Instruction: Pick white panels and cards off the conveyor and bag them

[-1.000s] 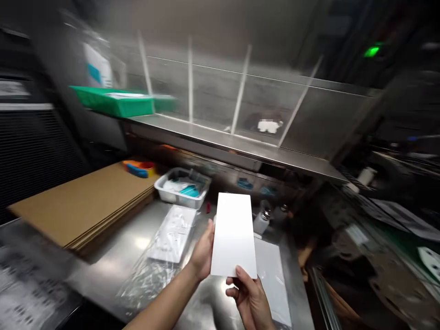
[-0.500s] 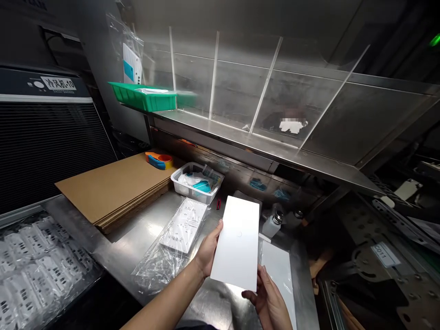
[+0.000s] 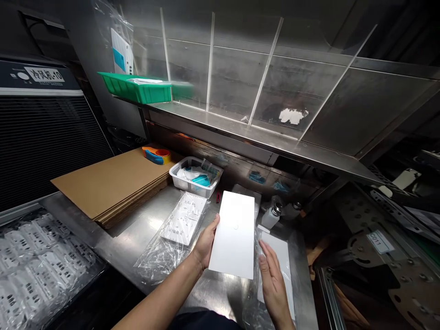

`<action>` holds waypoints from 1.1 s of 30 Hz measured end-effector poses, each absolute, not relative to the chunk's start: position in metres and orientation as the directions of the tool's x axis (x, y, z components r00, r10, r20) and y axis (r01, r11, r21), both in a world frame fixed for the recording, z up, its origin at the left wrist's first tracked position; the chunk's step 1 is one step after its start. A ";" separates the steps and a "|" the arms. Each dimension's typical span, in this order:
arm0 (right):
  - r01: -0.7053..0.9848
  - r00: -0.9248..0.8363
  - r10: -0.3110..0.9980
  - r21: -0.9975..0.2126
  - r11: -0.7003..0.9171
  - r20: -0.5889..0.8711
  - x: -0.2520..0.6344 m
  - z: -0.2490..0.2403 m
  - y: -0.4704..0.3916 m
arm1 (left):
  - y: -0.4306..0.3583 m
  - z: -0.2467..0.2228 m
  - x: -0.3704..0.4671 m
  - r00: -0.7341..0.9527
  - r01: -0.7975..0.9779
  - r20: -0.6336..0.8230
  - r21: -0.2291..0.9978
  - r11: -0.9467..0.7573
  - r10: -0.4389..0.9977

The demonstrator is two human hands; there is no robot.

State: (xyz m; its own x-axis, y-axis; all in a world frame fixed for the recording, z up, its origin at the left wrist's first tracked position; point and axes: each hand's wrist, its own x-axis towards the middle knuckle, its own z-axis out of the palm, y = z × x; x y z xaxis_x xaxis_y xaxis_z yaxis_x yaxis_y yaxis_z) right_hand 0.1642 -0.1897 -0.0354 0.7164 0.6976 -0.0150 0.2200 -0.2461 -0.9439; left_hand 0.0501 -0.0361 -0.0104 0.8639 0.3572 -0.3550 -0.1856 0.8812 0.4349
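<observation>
A flat white rectangular panel (image 3: 233,238) with a small round mark in its middle is held up over the steel table. My left hand (image 3: 207,243) grips its left edge, thumb on the front face and the other fingers hidden behind. Just right of the panel, my right hand (image 3: 274,279) is apart from it, fingers stretched out and holding nothing. Beneath that hand lies another white sheet (image 3: 283,256) in clear plastic. To the left of the panel, a white piece with small cutouts (image 3: 185,220) rests in a clear plastic bag (image 3: 158,259).
Brown cardboard sheets (image 3: 110,183) are stacked at left, with a tape dispenser (image 3: 157,156) on top. Behind the panel stand a white basket (image 3: 182,183) and a pump bottle (image 3: 271,216). A metal shelf (image 3: 233,130) carrying a green tray (image 3: 137,94) runs above. Bagged white pieces (image 3: 41,266) lie lower left.
My right hand has come away from the panel's lower right corner and moved up, its fingers now straightened. My left hand keeps its hold. The whole view has shifted slightly.
</observation>
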 end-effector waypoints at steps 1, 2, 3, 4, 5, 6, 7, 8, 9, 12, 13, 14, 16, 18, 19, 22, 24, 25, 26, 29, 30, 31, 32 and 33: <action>0.457 0.654 0.744 -0.855 -0.244 0.137 0.165 -0.031 -0.188 | -0.037 -0.010 0.051 0.862 -0.174 -0.360 0.450 0.876 0.356; 0.662 0.527 0.813 -0.720 -0.208 0.249 0.165 -0.026 -0.185 | -0.037 -0.010 0.051 0.862 -0.165 -0.361 0.465 0.870 0.356; 0.814 0.360 0.881 -0.565 -0.135 0.308 0.164 -0.023 -0.181 | -0.038 -0.009 0.052 0.862 -0.162 -0.358 0.476 0.865 0.358; 0.907 0.186 0.930 -0.419 -0.038 0.318 0.162 -0.020 -0.178 | -0.039 -0.009 0.052 0.864 -0.167 -0.348 0.480 0.861 0.362; 0.951 0.035 0.953 -0.304 0.061 0.300 0.160 -0.017 -0.173 | -0.040 -0.008 0.053 0.870 -0.176 -0.334 0.477 0.861 0.362; 0.964 -0.078 0.959 -0.224 0.142 0.273 0.157 -0.015 -0.168 | -0.040 -0.008 0.053 0.878 -0.185 -0.317 0.466 0.865 0.358; 0.964 -0.150 0.957 -0.178 0.197 0.249 0.155 -0.013 -0.163 | -0.041 -0.007 0.053 0.887 -0.194 -0.299 0.451 0.871 0.352; 0.962 -0.184 0.956 -0.159 0.223 0.231 0.155 -0.011 -0.158 | -0.041 -0.007 0.053 0.894 -0.203 -0.283 0.432 0.879 0.346; 0.961 -0.189 0.959 -0.160 0.225 0.211 0.158 -0.010 -0.154 | -0.042 -0.006 0.052 0.899 -0.214 -0.271 0.416 0.884 0.345; 0.973 0.030 0.985 -0.230 0.010 0.171 0.185 -0.013 -0.145 | -0.043 -0.005 0.049 0.897 -0.246 -0.258 0.384 0.890 0.359; 0.951 0.178 0.974 -0.279 -0.132 0.144 0.201 -0.017 -0.145 | -0.043 -0.005 0.048 0.896 -0.248 -0.261 0.379 0.891 0.360; 0.898 0.335 0.937 -0.333 -0.286 0.099 0.218 -0.022 -0.146 | -0.043 -0.005 0.047 0.896 -0.248 -0.263 0.373 0.894 0.358; 0.733 0.572 0.820 -0.433 -0.525 -0.025 0.250 -0.035 -0.153 | -0.044 -0.005 0.045 0.901 -0.243 -0.261 0.359 0.901 0.347; 0.605 0.648 0.754 -0.525 -0.598 -0.112 0.272 -0.049 -0.163 | -0.043 -0.006 0.044 0.907 -0.245 -0.251 0.341 0.908 0.339; 0.570 0.650 0.750 -0.574 -0.588 -0.122 0.277 -0.054 -0.167 | -0.043 -0.007 0.043 0.910 -0.243 -0.248 0.331 0.912 0.332; 0.501 0.644 0.762 -0.715 -0.488 -0.068 0.270 -0.061 -0.175 | -0.043 -0.008 0.045 0.910 -0.245 -0.250 0.317 0.916 0.330; 0.470 0.667 0.745 -0.776 -0.420 0.000 0.253 -0.056 -0.174 | -0.044 -0.008 0.046 0.909 -0.244 -0.255 0.315 0.917 0.329; 0.473 0.680 0.732 -0.790 -0.390 0.046 0.244 -0.051 -0.173 | -0.044 -0.008 0.047 0.909 -0.241 -0.258 0.315 0.918 0.327; 0.506 0.680 0.725 -0.785 -0.357 0.108 0.234 -0.046 -0.171 | -0.045 -0.008 0.048 0.909 -0.238 -0.261 0.317 0.918 0.325; 0.791 0.462 0.802 -0.585 -0.180 0.377 0.201 -0.029 -0.167 | -0.045 -0.009 0.050 0.910 -0.239 -0.254 0.323 0.916 0.328; 0.885 0.307 0.848 -0.458 -0.086 0.433 0.189 -0.024 -0.166 | -0.045 -0.010 0.050 0.909 -0.248 -0.246 0.330 0.911 0.336; 0.944 0.127 0.885 -0.328 0.030 0.448 0.177 -0.020 -0.165 | -0.045 -0.010 0.050 0.906 -0.263 -0.235 0.342 0.902 0.353; 0.965 -0.042 0.902 -0.216 0.148 0.429 0.166 -0.016 -0.164 | -0.045 -0.010 0.050 0.898 -0.286 -0.223 0.359 0.888 0.380; 0.959 -0.179 0.903 -0.134 0.248 0.390 0.156 -0.013 -0.162 | -0.045 -0.010 0.049 0.887 -0.311 -0.213 0.380 0.871 0.409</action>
